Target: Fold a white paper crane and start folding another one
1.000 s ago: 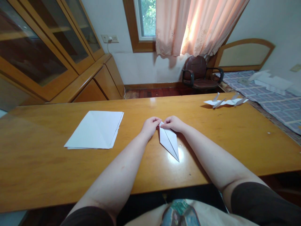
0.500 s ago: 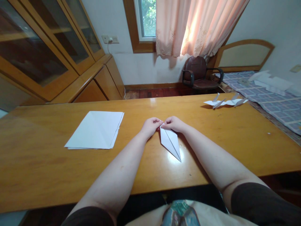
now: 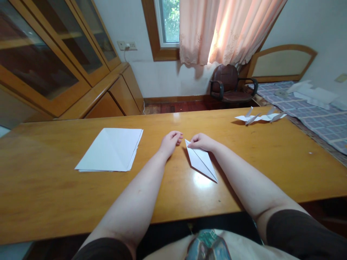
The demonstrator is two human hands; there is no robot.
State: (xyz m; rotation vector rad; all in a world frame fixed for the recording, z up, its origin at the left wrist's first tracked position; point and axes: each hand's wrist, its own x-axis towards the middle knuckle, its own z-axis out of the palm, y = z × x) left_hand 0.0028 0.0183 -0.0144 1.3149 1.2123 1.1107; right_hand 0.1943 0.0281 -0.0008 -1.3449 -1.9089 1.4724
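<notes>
A white sheet folded into a slim kite shape, the folded paper (image 3: 202, 163), slants over the wooden table (image 3: 168, 202) with a crease running down its length. My right hand (image 3: 202, 142) pinches it near its upper end, thumb on top. The fingers underneath are hidden. Just left of the paper's far tip, my left hand (image 3: 170, 142) is apart from it, with loosely bent fingers and nothing in them.
A stack of white square sheets (image 3: 110, 150) lies on the left of the table. Several folded paper cranes (image 3: 260, 118) stand near the far right edge. Beyond the table are a brown armchair (image 3: 229, 85), a bed (image 3: 311, 104) and a glass-fronted cabinet (image 3: 78, 72).
My left hand has let go of the paper's tip and moved slightly left. In my right hand, the folded paper has swung so its lower point lies farther right.
</notes>
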